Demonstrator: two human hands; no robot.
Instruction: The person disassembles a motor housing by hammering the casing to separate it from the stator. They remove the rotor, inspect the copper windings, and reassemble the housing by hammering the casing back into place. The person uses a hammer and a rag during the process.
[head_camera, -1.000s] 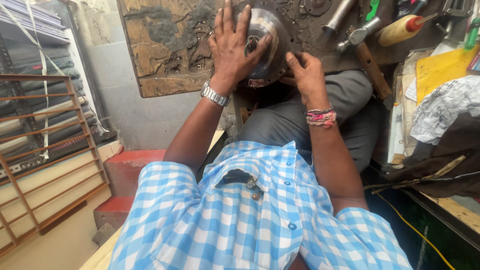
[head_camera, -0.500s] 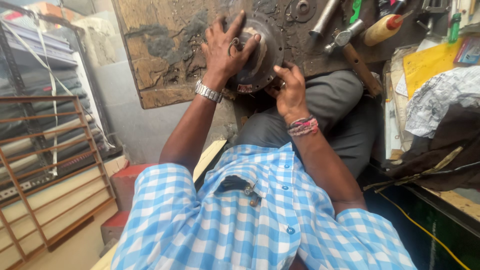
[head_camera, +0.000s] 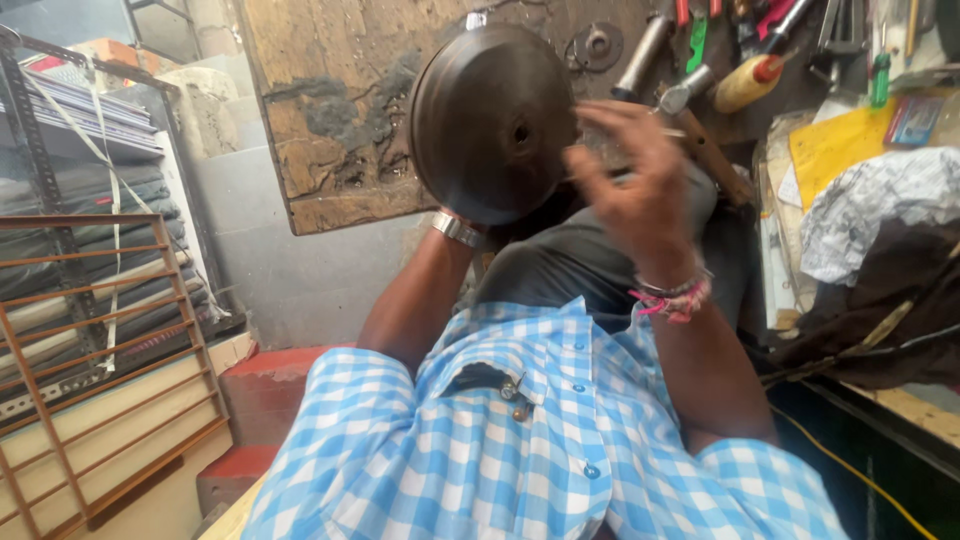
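While the left hand (head_camera: 470, 215) props a dark metal disc (head_camera: 492, 122), the right hand (head_camera: 635, 185) touches its edge.

A cluttered workshop: hammer (head_camera: 700, 130), hand tools (head_camera: 760, 40), worn wooden board (head_camera: 330, 120).

Hammer (head_camera: 700, 125), crumpled paper (head_camera: 870, 205), wooden rack (head_camera: 110, 380)

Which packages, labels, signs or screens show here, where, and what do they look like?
Yellow paper sheet: right bench top, flat, roughly rectangular.
Small printed card: right of the yellow sheet, rectangular, blue and reddish.
Crumpled wrapper: below them, grey-white, wrinkled.
No signs or screens.
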